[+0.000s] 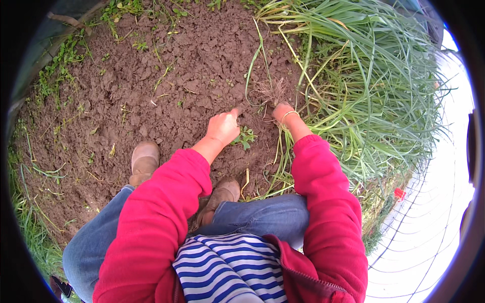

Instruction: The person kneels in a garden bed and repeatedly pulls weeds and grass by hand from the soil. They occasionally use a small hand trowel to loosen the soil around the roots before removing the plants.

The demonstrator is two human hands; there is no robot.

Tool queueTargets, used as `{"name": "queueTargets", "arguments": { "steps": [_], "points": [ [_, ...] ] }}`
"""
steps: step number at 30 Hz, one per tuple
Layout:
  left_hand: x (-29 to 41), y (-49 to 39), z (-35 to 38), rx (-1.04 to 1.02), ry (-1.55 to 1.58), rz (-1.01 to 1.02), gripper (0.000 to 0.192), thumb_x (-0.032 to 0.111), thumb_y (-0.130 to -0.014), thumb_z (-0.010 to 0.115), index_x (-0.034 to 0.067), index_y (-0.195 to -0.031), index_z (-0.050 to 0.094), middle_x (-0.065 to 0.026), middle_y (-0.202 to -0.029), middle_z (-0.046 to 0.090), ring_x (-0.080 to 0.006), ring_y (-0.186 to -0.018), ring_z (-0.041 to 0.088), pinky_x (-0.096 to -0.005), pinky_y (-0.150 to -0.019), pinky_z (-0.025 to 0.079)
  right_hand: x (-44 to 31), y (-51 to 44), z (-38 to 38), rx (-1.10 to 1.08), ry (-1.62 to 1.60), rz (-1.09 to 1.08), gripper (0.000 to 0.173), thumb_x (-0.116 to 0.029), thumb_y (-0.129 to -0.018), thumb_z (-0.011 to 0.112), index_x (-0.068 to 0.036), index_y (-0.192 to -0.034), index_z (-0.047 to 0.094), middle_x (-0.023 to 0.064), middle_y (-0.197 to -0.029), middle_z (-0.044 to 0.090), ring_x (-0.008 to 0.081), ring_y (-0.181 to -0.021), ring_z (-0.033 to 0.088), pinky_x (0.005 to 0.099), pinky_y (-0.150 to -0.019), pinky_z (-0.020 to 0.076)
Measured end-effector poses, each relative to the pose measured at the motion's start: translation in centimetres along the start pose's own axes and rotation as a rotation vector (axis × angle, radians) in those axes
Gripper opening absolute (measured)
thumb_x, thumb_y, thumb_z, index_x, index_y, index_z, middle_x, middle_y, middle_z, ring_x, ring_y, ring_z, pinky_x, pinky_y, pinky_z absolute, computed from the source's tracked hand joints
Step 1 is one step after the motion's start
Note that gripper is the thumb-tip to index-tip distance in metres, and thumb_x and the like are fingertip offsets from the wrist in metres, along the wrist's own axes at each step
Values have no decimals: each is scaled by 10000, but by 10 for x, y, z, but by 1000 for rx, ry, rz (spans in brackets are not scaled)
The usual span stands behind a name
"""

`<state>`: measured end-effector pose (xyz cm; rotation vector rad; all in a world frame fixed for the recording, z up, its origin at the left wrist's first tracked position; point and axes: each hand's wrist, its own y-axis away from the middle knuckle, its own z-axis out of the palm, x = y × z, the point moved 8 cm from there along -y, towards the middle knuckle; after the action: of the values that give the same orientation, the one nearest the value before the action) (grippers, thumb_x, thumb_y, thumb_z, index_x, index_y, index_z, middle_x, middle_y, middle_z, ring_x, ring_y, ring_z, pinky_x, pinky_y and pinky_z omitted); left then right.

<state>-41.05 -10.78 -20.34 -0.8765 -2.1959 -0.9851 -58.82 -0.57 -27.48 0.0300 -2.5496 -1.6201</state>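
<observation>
My right hand (284, 113) is closed around the base of an uprooted leafy plant, its fingers partly hidden. Pale, stringy roots (272, 91) fan out beyond the fist, while long green leaves (281, 149) trail back below the wrist. My left hand (224, 127) is low over the brown soil (197, 75), back of the hand up and fingers curled under. Its fingertips point toward the roots; whether they pinch anything is hidden. Just beside the left hand grows a small broad-leaved weed (246, 138).
A dense stand of long strap-like green leaves (379, 83) fills the right side. My boots (146, 157) rest on the clumpy soil. Small weeds (68, 53) line the far left edge. A red tag (399, 194) sits near wire mesh (413, 235) at the right.
</observation>
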Motion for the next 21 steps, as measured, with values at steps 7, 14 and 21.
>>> {"name": "queueTargets", "arguments": {
  "steps": [7, 14, 21],
  "points": [
    [1, 0, 0, 15, 29, 17, 300, 89, -685, 494, 63, -977, 553, -207, -777, 629, -383, -769, 609, -462, -692, 477, -1, 33, -37, 123, -76, -30, 268, -156, -844, 456, -3, -941, 653, 161, -1009, 636, 307, -941, 610, 386, -813, 490],
    [6, 0, 10, -17, -20, 32, 374, 100, -679, 517, 65, -1049, 560, -217, -771, 625, -390, -756, 609, -471, -686, 478, 86, 93, -66, 133, -403, 373, 343, -220, -840, 423, 13, -984, 629, 204, -1032, 619, 329, -943, 603, 388, -834, 472],
    [6, 0, 1, 7, -19, 33, 305, 90, -687, 493, 60, -986, 548, -210, -794, 632, -384, -758, 615, -463, -693, 486, 75, 51, -35, 330, -253, 271, 338, -290, -840, 464, -65, -1021, 639, 202, -1106, 580, 323, -1042, 551, 398, -893, 438]
  ]
}}
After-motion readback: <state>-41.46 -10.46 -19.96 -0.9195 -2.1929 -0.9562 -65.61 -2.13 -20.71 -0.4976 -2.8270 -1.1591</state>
